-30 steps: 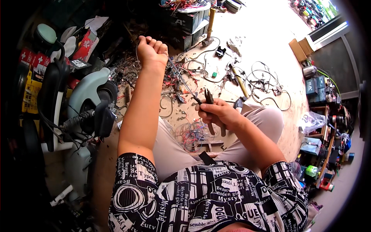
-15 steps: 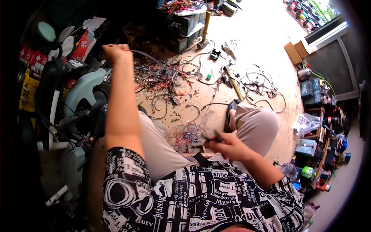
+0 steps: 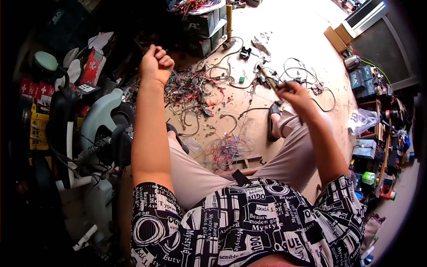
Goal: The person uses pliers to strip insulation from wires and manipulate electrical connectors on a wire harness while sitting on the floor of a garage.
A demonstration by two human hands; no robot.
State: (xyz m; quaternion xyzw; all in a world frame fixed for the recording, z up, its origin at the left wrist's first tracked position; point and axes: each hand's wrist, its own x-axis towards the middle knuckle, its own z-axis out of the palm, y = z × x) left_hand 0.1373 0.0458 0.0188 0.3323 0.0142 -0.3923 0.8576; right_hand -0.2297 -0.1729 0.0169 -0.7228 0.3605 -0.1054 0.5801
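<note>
My left hand (image 3: 155, 66) is raised with curled fingers over the tangle of wire scraps, a thin grey wire (image 3: 175, 76) showing beside it. My right hand (image 3: 293, 93) is out to the front right, closed round a dark hand tool (image 3: 278, 85), apparently the pliers, largely hidden by my fingers. Beyond that hand lie a long yellowish-handled tool (image 3: 266, 71) and loops of black cable (image 3: 297, 61). A mass of coloured wire pieces (image 3: 191, 89) covers the floor ahead, and another thin tangle (image 3: 224, 151) lies between my legs.
A scooter body (image 3: 98, 115) crowds my left. Stacked dark batteries (image 3: 202, 20) stand ahead; cardboard (image 3: 336, 38) leans near a door (image 3: 378, 49). At right are cluttered shelves (image 3: 382, 133). A small black part (image 3: 244, 52) and my sandalled foot (image 3: 273, 120) are on the pale floor (image 3: 242, 107).
My right hand has moved up and to the right with the dark tool, away from my lap. My left hand swung out left, then came back rightward, still closed.
</note>
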